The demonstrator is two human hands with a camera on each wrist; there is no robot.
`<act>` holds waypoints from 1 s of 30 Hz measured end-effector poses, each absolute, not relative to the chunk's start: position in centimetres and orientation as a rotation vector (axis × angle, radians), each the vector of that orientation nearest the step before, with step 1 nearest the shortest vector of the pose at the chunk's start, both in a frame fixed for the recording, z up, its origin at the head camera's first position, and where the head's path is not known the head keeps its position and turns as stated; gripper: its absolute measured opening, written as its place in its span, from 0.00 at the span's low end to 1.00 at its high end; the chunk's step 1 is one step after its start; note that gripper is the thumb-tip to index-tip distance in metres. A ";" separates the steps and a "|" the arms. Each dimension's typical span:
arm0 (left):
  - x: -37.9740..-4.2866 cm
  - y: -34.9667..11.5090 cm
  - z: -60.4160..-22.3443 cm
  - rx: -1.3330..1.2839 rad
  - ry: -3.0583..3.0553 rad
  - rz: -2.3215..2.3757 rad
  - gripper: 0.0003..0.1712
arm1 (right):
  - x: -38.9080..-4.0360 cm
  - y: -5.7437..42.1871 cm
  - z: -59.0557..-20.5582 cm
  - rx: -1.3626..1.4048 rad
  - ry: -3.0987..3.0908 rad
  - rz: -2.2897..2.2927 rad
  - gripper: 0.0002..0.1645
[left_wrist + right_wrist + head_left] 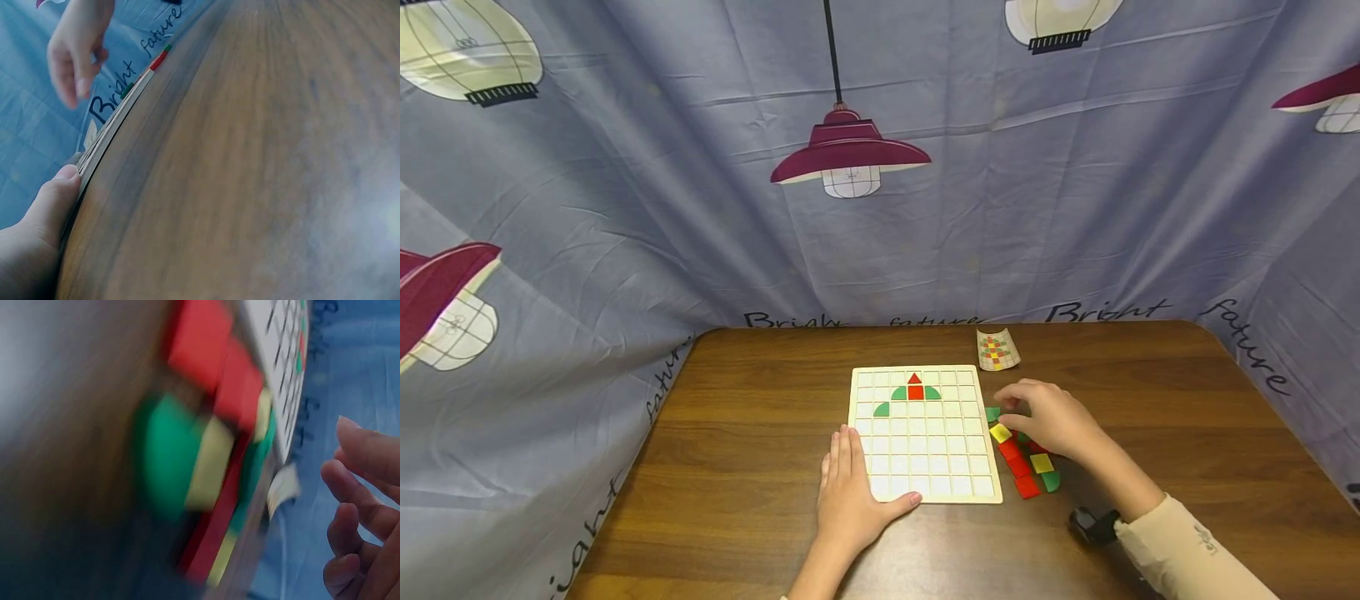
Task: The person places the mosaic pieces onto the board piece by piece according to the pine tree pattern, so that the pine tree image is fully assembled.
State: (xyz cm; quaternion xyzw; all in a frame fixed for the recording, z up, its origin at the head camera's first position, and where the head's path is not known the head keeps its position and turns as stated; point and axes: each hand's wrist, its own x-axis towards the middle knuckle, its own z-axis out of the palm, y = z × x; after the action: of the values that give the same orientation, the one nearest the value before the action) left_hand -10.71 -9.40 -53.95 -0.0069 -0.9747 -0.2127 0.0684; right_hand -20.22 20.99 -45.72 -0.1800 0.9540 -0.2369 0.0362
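A pale gridded board (pixel 928 450) lies on the wooden table. My left hand (pixel 847 508) rests along its left edge, fingers straight, thumb at the near edge. In upper cells of the grid sit a red triangle (pixel 913 379), a red square (pixel 915 392) and green quarter-circle pieces (pixel 882 409). Right of the board, my right hand (pixel 1056 418) hovers over a loose pile, its fingers bent and thumb apart; nothing shows between them in the right wrist view. That pile has several red squares (pixel 1027 487), yellow squares (pixel 1041 462) and green quarter-circles (pixel 1051 481), partly hidden beneath the hand.
A small curled pattern card (pixel 997 350) stands on the table (pixel 760 417) behind the board's far right corner. Lamp-printed cloth (pixel 962 250) hangs around the back and sides. A dark wrist device (pixel 1093 527) sits by my right sleeve (pixel 1180 542).
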 end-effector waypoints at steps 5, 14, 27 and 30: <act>-10.7 -9.4 -53.9 -0.032 -2.938 -0.644 0.80 | -19.0 24.8 -46.3 -0.512 2.958 -0.668 0.18; -10.6 -9.5 -53.7 -0.025 -2.946 -0.640 0.80 | -17.3 28.2 -48.0 -0.496 2.980 -0.635 0.15; -10.6 -9.5 -53.7 -0.017 -2.951 -0.647 0.80 | -17.3 28.9 -48.8 -0.528 2.962 -0.657 0.12; -10.7 -9.5 -53.8 -0.021 -2.943 -0.640 0.80 | -17.3 28.9 -48.9 -0.533 2.964 -0.663 0.12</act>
State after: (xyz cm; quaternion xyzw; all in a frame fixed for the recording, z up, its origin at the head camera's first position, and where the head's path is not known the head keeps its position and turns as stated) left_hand -10.69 -9.46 -53.80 -0.0068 -0.9751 -0.2121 0.0650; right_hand -17.32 28.91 -48.90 -0.1727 0.9608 -0.2149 0.0288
